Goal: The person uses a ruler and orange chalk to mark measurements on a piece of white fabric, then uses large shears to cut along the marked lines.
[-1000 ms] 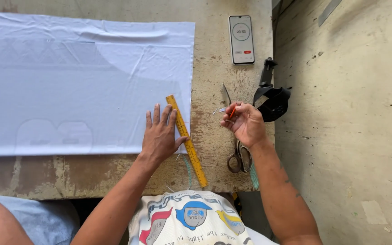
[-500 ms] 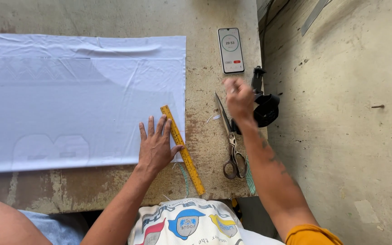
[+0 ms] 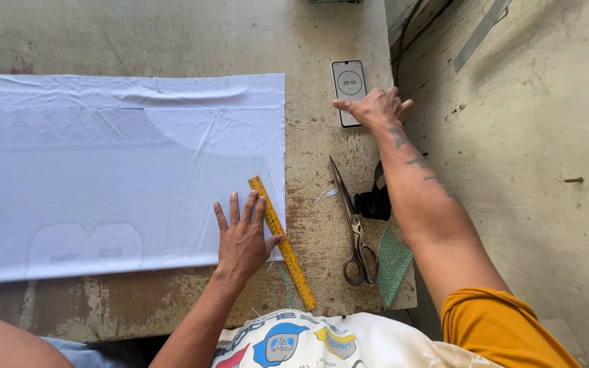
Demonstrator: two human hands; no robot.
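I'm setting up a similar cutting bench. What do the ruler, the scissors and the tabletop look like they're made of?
The yellow ruler looks like painted wood or plastic, matte with dark marks; which one is unclear. The scissors seem to be all steel: grey blades and dull metal loops. The table is probably painted wood, worn, with flaking pale paint and brown patches.

Worn, paint-flaked concrete-grey worktable [image 3: 322, 41]. On it: white cloth sheet [image 3: 117, 170] spread flat left, yellow ruler [image 3: 288, 252] at cloth's rt edge, steel scissors [image 3: 350, 221], black-framed smartphone [image 3: 349, 92], green patterned scrap [image 3: 393, 262].
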